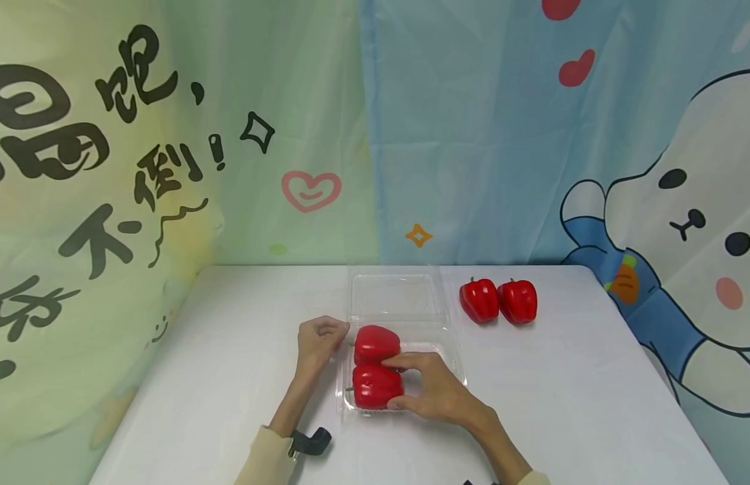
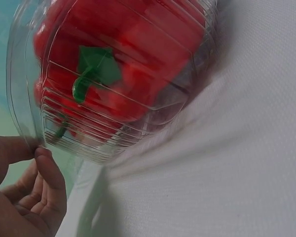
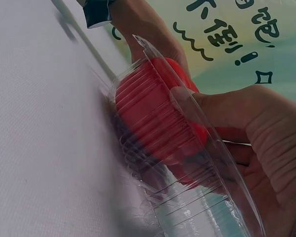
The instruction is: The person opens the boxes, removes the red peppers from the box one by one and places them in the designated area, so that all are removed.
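Observation:
A clear plastic clamshell box (image 1: 435, 335) lies on the white table with its lid folded back. Two red bell peppers fill its left part, the near pepper (image 1: 375, 387) in front of the far pepper (image 1: 376, 342), stems pointing left. My right hand (image 1: 438, 391) holds the near pepper from its right side, thumb toward the front and fingers at the back, reaching inside the box. At the box's left edge, thumb and finger of my left hand (image 1: 319, 340) pinch the rim. In the left wrist view a green stem (image 2: 96, 69) shows through the ribbed wall.
Two more red bell peppers, a left one (image 1: 479, 300) and a right one (image 1: 518, 302), stand side by side at the table's back right. The open lid (image 1: 397, 296) extends toward the back edge. A printed curtain (image 1: 460, 148) hangs behind the table (image 1: 569, 391).

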### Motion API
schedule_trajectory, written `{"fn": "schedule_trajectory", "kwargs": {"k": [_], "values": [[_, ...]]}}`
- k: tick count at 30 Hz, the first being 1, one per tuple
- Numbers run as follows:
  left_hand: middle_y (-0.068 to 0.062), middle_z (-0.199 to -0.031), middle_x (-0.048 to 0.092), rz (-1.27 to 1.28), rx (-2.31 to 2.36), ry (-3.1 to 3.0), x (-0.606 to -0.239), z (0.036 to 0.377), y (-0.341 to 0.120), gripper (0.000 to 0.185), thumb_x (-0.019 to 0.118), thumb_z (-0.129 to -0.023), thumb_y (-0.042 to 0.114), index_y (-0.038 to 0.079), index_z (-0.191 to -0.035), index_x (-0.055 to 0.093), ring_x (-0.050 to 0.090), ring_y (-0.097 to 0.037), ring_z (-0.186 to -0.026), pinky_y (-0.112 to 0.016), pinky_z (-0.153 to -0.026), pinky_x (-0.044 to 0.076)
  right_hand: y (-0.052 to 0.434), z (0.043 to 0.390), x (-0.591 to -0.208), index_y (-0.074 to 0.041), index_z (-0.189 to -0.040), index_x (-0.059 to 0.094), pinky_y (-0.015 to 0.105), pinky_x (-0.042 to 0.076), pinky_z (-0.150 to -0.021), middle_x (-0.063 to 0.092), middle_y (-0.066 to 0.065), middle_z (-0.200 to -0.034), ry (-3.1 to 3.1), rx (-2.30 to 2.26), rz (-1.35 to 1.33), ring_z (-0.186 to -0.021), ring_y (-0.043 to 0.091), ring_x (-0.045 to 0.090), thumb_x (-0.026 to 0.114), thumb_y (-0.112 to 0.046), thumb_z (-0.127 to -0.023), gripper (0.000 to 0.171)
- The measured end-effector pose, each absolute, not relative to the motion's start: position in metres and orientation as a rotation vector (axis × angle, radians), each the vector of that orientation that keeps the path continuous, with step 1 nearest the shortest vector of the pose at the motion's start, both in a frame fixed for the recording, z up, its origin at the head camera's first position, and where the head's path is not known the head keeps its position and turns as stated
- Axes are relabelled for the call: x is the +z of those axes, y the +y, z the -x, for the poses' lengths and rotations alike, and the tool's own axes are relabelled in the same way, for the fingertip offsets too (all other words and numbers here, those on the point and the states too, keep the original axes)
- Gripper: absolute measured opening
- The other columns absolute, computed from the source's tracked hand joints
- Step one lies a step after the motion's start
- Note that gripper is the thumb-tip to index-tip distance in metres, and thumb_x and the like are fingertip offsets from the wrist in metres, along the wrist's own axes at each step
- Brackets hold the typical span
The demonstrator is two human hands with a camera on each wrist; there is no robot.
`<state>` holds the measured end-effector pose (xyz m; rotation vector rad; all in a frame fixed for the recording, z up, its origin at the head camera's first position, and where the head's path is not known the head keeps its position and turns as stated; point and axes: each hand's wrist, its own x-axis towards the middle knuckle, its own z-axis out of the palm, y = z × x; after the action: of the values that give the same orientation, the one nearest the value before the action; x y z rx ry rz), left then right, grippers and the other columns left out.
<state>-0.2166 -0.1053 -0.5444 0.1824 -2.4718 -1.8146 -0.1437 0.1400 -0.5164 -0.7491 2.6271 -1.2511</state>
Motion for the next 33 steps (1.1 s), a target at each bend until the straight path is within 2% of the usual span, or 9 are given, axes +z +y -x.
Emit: {"fn": "schedule_trajectory", "kwargs": {"k": [4, 25, 33], "values": [[-0.012, -0.072, 0.074, -0.185, -1.811, -2.473, -0.5448, 0.2171, -0.1054, 0.016, 0.074, -0.088, 0.023, 0.007, -0.085, 0.073, 0.064, -0.016, -0.06, -0.025, -0.052, 0.049, 0.1394, 0.1439, -0.5151, -0.023, -0.134, 0.064, 0.04, 0.059, -0.093, 0.069, -0.012, -0.129, 2.611, -1.256, 0.766, -0.111, 0.007, 0.067, 0.088, -0.031, -0.074, 0.065], [-0.013, -0.071, 0.073, -0.183, -1.843, -2.455, -0.5466, 0.2179, -0.1048, 0.017, 0.074, -0.089, 0.024, 0.007, -0.084, 0.073, 0.063, -0.017, -0.057, -0.025, -0.052, 0.049, 0.1417, 0.1451, -0.5203, -0.026, -0.131, 0.063, 0.041, 0.059, -0.093, 0.067, -0.013, -0.133, 2.61, -1.368, 0.804, -0.11, 0.002, 0.066, 0.089, -0.038, -0.071, 0.066], [-0.013, -0.07, 0.072, -0.184, -1.841, -2.449, -0.5445, 0.2178, -0.1043, 0.017, 0.074, -0.089, 0.023, 0.007, -0.083, 0.073, 0.063, -0.017, -0.057, -0.026, -0.051, 0.05, 0.1442, 0.1466, -0.5211, -0.026, -0.13, 0.065, 0.045, 0.059, -0.092, 0.068, -0.011, -0.131, 2.598, -1.416, 0.818, -0.111, 0.004, 0.066, 0.089, -0.038, -0.071, 0.065]]}}
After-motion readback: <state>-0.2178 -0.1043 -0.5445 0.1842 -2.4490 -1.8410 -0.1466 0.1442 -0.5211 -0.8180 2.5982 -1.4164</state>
